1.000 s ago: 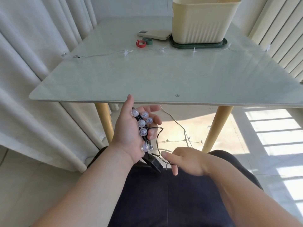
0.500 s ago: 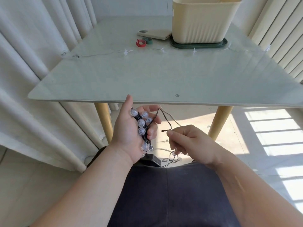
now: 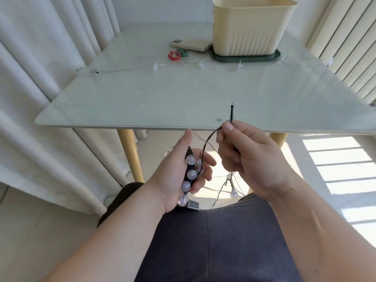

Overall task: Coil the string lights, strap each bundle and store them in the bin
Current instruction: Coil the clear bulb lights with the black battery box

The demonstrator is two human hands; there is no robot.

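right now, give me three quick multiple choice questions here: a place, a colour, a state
1. Where does the cream bin stand?
A. on the floor
B. on the dark green tray at the table's far end
C. on the person's lap

2. Which straps lie left of the bin?
A. a blue and a yellow one
B. two black ones
C. a red strap and a green strap

3. What is the right hand doing?
A. pinching the black wire near its end
B. lying flat on the table
C. hanging open

1 B: its base sits in the tray.
2 C: both loops show those colours.
3 A: thumb and finger close on the wire below its tip.
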